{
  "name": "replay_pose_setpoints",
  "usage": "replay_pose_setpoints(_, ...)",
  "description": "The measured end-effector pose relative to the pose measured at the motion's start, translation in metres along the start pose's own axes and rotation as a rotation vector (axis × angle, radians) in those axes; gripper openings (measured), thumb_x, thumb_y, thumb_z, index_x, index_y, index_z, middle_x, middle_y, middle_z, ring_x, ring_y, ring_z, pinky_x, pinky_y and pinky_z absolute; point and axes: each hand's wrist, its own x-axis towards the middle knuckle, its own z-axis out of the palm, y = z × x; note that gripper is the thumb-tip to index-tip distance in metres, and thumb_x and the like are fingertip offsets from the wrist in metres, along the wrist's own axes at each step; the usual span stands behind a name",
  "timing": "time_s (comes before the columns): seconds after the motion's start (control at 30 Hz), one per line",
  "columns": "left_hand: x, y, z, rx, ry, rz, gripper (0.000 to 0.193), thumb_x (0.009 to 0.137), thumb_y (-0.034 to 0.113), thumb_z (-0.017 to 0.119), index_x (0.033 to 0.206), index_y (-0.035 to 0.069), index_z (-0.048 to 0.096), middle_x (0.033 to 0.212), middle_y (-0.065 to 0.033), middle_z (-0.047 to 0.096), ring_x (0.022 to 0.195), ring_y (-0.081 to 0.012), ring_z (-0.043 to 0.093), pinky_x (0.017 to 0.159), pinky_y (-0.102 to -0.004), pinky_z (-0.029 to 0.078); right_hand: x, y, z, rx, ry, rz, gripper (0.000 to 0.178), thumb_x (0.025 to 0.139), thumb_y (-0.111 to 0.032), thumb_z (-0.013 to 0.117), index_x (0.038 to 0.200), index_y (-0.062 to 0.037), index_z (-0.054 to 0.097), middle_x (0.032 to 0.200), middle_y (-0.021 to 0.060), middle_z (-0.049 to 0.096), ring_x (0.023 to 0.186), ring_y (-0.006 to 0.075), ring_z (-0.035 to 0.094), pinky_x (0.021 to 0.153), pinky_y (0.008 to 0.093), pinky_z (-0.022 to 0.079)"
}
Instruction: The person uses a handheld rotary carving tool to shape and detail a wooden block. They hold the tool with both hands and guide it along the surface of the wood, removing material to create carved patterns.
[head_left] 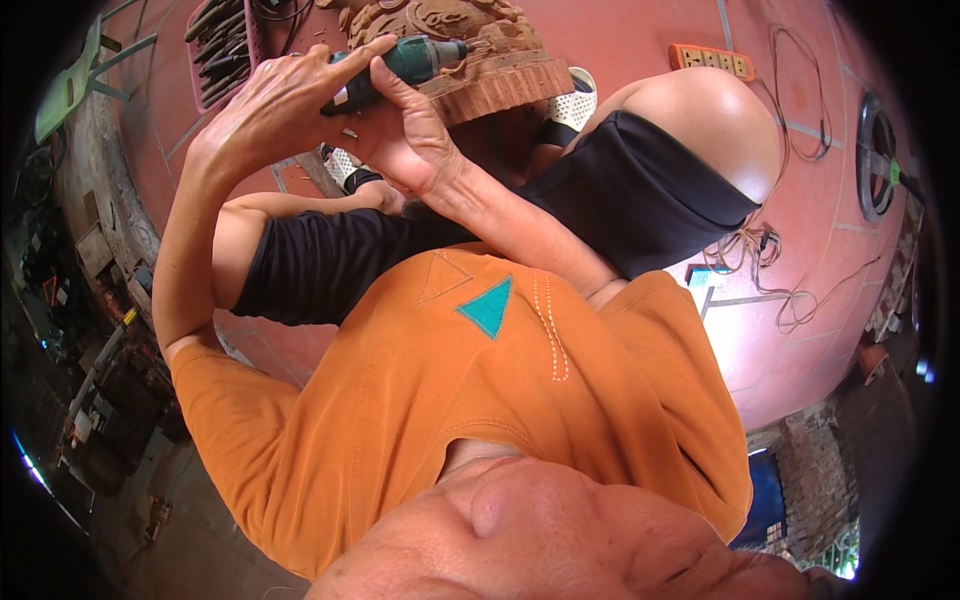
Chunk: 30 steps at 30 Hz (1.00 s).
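A dark green and black rotary tool (412, 60) is held at the top of the view, its grey nose pointing right. The fingers of my left hand (275, 95) close around its rear, one finger stretched along the top. My right hand (420, 145) grips it from below, palm turned up and thumb against the body; its other fingers are partly hidden. At the tool's tip stands a brown carved wood piece (505, 85) with relief on top and a rough, thick edge. Whether the bit touches the wood I cannot tell.
A pink basket (252, 40) of carving tools stands at the upper left, near a green chair (70, 90). An orange power strip (712, 62), loose cords (745, 245) and a black ring-shaped object (876, 160) lie on the red tiles to the right. My bent knees flank the wood.
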Motion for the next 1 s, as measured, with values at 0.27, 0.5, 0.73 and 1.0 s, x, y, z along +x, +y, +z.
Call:
replay_pose_setpoints(0.27,0.0033,-0.0005,-0.0043,-0.004,-0.084,-0.044,0.094,0.072,0.02,0.078,0.149,0.035,0.027,0.094,-0.0127,0.06,0.084,-0.03,0.062,0.074,-0.0415,0.046,0.0023,-0.0025,-0.0048,0.01,-0.046,0.007,0.041,0.088,-0.033,0.068,0.122,-0.0143,0.053,0.118,0.0051,0.059,0.112,0.0233,0.056,0.096,0.0489,0.046)
replay_pose_setpoints(0.5,-0.0024,-0.002,-0.0013,0.0,0.017,0.01,0.086,0.072,0.013,0.075,0.147,0.029,0.036,0.087,-0.0123,0.06,0.078,-0.0279,0.061,0.071,-0.0403,0.047,0.0008,0.0021,0.0017,0.016,0.003,0.009,0.041,0.087,-0.034,0.069,0.119,-0.0133,0.055,0.107,0.0051,0.063,0.101,0.0207,0.061,0.091,0.0458,0.049)
replay_pose_setpoints(0.73,-0.0045,-0.0015,-0.0003,-0.024,0.001,-0.013,0.085,0.073,0.011,0.073,0.147,0.028,0.035,0.087,-0.013,0.06,0.079,-0.0284,0.061,0.073,-0.0407,0.047,-0.0001,0.0032,0.0031,-0.005,0.002,0.011,0.043,0.087,-0.036,0.07,0.12,-0.0132,0.055,0.108,0.0049,0.063,0.102,0.02,0.061,0.092,0.0448,0.049)
replay_pose_setpoints(1.0,-0.0053,-0.0033,0.0033,-0.018,-0.004,-0.03,0.088,0.072,0.013,0.075,0.148,0.03,0.032,0.09,-0.0128,0.06,0.079,-0.0287,0.061,0.072,-0.0411,0.047,0.0029,0.002,-0.0053,-0.025,-0.046,0.034,0.041,0.088,-0.034,0.068,0.122,-0.016,0.054,0.118,0.004,0.059,0.111,0.0223,0.056,0.096,0.0479,0.046)
